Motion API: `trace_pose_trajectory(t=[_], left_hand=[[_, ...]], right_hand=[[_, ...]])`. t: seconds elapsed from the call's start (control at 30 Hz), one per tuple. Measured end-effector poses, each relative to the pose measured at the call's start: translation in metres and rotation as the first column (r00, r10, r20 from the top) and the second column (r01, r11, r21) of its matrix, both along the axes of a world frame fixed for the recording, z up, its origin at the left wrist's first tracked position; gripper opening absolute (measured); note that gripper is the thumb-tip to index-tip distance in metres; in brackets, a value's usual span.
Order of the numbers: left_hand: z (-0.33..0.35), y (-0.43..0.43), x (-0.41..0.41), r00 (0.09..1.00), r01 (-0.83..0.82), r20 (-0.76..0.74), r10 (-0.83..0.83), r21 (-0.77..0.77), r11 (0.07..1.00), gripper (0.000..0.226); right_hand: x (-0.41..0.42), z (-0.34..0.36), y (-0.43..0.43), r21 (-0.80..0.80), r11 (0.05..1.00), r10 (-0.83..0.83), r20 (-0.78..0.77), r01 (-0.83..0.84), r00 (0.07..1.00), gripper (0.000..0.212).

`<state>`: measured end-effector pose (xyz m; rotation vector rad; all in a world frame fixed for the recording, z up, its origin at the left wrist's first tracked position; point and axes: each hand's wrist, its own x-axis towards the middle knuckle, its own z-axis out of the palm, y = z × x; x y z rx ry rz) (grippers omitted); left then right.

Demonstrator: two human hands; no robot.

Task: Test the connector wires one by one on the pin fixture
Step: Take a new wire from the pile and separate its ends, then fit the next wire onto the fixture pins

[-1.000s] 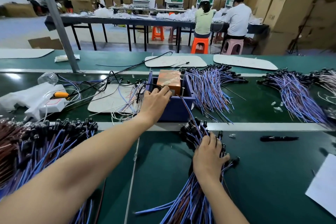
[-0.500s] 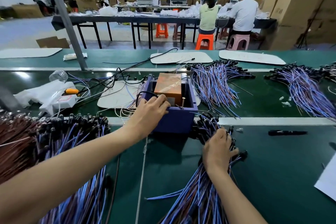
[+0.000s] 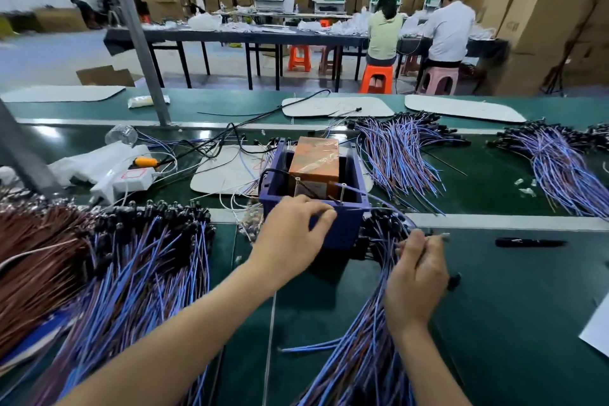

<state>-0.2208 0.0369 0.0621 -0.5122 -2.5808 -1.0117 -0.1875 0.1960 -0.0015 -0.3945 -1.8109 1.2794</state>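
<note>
Pinching in right fingers (image 3: 410, 242) a wire (image 3: 436, 235) arcing forward-left toward the pins (image 3: 342, 189), just beyond left fingers (image 3: 313, 208) curling over the box (image 3: 342, 231) rim.

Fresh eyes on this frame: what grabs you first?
The heaps of blue and brown connector wires: one big pile at near left, more bundles fanned out on the far side. Next, the blue fixture box at centre with an orange block inside, the left hand at its near rim. The right hand pinches a single wire lifted from the bundle beneath it.
</note>
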Motion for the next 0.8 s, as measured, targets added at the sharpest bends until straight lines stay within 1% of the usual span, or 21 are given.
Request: trace_pose_trajectory(t=[0.03,0.07,0.1,0.13,0.17,0.2,0.23,0.27,0.33,0.37,0.43,0.47,0.5,0.57,0.63,0.7,0.73,0.8], left_hand=[[0.002,0.009,0.005,0.983,0.04,0.18,-0.047,0.04,0.998,0.026],[0.004,0.018,0.01,0.925,0.075,0.356,-0.134,0.174,0.982,0.029],[0.007,0.026,0.015,0.837,0.066,0.485,-0.253,0.368,0.927,0.03],[0.011,0.033,0.019,0.759,0.019,0.535,-0.369,0.549,0.836,0.028],[0.013,0.038,0.021,0.734,-0.029,0.513,-0.446,0.679,0.733,0.025],[0.015,0.041,0.022,0.751,-0.062,0.462,-0.473,0.762,0.645,0.022],[0.017,0.043,0.022,0.784,-0.075,0.413,-0.464,0.804,0.589,0.021],[0.018,0.043,0.021,0.817,-0.07,0.375,-0.437,0.818,0.571,0.02],[0.02,0.041,0.021,0.865,-0.038,0.328,-0.381,0.799,0.601,0.021],[0.02,0.04,0.02,0.874,-0.023,0.318,-0.368,0.784,0.621,0.021],[0.021,0.036,0.02,0.881,0.016,0.299,-0.366,0.756,0.655,0.02],[0.025,0.034,0.019,0.886,0.052,0.276,-0.373,0.74,0.67,0.02],[0.032,0.032,0.017,0.893,0.095,0.244,-0.378,0.72,0.687,0.021],[0.051,0.03,0.013,0.906,0.193,0.153,-0.395,0.681,0.707,0.02],[0.076,0.032,0.011,0.912,0.275,0.048,-0.408,0.667,0.692,0.015],[0.103,0.037,0.011,0.905,0.346,-0.064,-0.421,0.685,0.641,0.017],[0.116,0.04,0.012,0.896,0.385,-0.128,-0.425,0.702,0.599,0.021],[0.135,0.046,0.014,0.871,0.459,-0.242,-0.427,0.712,0.532,0.025]], right_hand=[[0.004,0.002,-0.008,-0.02,1.0,0.003,-0.022,-0.004,1.0,0.046],[0.008,0.005,-0.015,-0.02,1.0,0.013,-0.046,-0.014,0.999,0.046],[0.013,0.007,-0.022,-0.003,0.999,0.036,-0.063,-0.036,0.997,0.045],[0.017,0.008,-0.028,0.019,0.997,0.078,-0.064,-0.077,0.995,0.042],[0.021,0.007,-0.033,0.038,0.99,0.137,-0.048,-0.136,0.989,0.039],[0.024,0.006,-0.037,0.058,0.978,0.204,-0.023,-0.202,0.979,0.038],[0.026,0.004,-0.04,0.08,0.961,0.264,0.005,-0.264,0.964,0.038],[0.027,0.002,-0.042,0.097,0.944,0.313,0.034,-0.315,0.949,0.038],[0.027,0.001,-0.042,0.077,0.909,0.401,0.107,-0.41,0.91,0.037],[0.026,0.002,-0.041,0.05,0.89,0.443,0.151,-0.454,0.884,0.036],[0.023,0.012,-0.035,0.045,0.862,0.484,0.225,-0.505,0.846,0.026],[0.021,0.023,-0.03,0.076,0.862,0.473,0.234,-0.501,0.849,0.016],[0.018,0.036,-0.025,0.113,0.865,0.457,0.227,-0.489,0.86,0.009],[0.011,0.069,-0.014,0.163,0.856,0.456,0.206,-0.49,0.866,0.013],[0.004,0.106,-0.004,0.165,0.836,0.502,0.158,-0.524,0.85,0.016],[-0.002,0.142,0.005,0.215,0.841,0.493,0.075,-0.497,0.867,0.011],[-0.004,0.158,0.008,0.233,0.849,0.483,0.019,-0.474,0.875,0.008],[-0.005,0.182,0.01,0.254,0.861,0.471,-0.075,-0.44,0.879,0.012]])
